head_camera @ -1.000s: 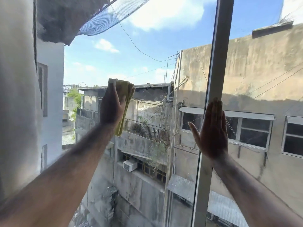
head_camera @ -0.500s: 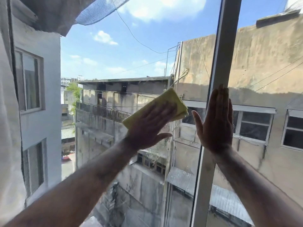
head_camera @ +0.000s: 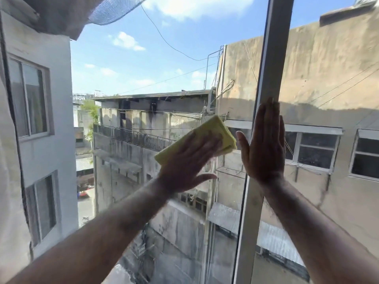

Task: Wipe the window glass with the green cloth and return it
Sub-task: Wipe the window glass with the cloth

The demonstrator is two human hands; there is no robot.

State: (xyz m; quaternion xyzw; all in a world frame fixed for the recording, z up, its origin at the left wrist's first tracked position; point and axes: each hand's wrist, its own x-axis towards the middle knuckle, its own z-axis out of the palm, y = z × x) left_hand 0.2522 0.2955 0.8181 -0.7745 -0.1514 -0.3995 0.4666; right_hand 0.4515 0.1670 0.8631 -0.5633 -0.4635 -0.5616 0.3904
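Note:
My left hand [head_camera: 187,158] presses the folded yellow-green cloth [head_camera: 217,133] flat against the window glass [head_camera: 153,68], fingers spread over it and pointing up to the right. The cloth's far corner sticks out past my fingertips, close to the window frame. My right hand [head_camera: 264,144] lies flat and open against the grey vertical window frame [head_camera: 272,58], fingers straight up, holding nothing. Its thumb is a short gap from the cloth.
Through the glass I see concrete buildings, a railed balcony, cables and blue sky. A second pane [head_camera: 332,78] lies right of the frame. A pale curtain [head_camera: 8,181] hangs at the left edge. Netting [head_camera: 114,9] shows at the top.
My left hand has swept the cloth from the upper left, down and right across the glass, to beside the frame. The right hand has stayed on the frame.

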